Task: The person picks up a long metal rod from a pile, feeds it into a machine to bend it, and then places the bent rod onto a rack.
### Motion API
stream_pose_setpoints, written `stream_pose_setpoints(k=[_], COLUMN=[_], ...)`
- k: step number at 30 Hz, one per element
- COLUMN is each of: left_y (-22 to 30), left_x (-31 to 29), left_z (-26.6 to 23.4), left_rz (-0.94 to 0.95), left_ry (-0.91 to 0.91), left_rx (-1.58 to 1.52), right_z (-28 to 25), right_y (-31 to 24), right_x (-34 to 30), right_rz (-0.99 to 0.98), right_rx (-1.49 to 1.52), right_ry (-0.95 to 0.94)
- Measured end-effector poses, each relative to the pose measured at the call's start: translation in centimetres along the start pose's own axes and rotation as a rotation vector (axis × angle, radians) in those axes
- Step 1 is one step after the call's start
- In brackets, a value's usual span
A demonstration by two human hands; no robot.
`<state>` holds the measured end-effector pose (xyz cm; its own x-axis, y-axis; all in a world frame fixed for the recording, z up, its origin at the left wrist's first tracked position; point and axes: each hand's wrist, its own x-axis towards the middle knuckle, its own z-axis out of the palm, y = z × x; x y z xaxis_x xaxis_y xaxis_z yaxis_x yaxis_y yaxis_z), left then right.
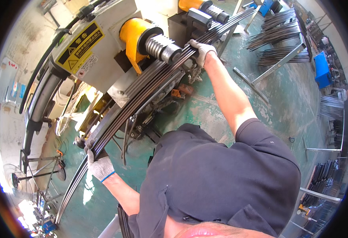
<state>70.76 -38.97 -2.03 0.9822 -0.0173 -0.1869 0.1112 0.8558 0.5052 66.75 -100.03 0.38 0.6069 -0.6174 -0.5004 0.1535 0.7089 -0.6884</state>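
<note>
A long bundle of thin dark metal rods (139,95) runs slantwise from the lower left to the upper right, along the front of a machine (114,59). My left hand (100,166), in a pale knitted glove with a blue cuff, is closed round the bundle near its lower left part. Farther up, my right hand (202,51), also gloved, grips the rods just past a ridged metal roller (162,47). That roller sticks out of a yellow housing (134,33). Some fingers of both hands are hidden by the rods.
A yellow-and-black warning label (80,45) is on the machine's side. Racks hold more rods (277,35) at the upper right, near a blue bin (322,69). A metal bar (250,85) lies on the green floor (205,107). A fan (19,178) stands at far left.
</note>
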Motion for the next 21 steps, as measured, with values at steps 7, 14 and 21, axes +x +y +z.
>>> stream_pose_setpoints(k=[7,14,21], left_y=[-7.2,-10.7,-5.4], left_x=[2.9,3.1,5.7], left_z=[3.2,4.8,2.9], left_rz=[-0.126,-0.299,-0.010], left_ry=[0.047,0.045,0.249], left_rx=[0.104,-0.022,0.060], right_z=[2.0,1.4,0.3], right_y=[4.3,3.3,0.3], right_x=[5.3,7.0,8.8], right_rz=[-0.045,-0.150,-0.088], right_rx=[-0.019,-0.028,-0.048], right_ry=[0.072,0.133,0.188])
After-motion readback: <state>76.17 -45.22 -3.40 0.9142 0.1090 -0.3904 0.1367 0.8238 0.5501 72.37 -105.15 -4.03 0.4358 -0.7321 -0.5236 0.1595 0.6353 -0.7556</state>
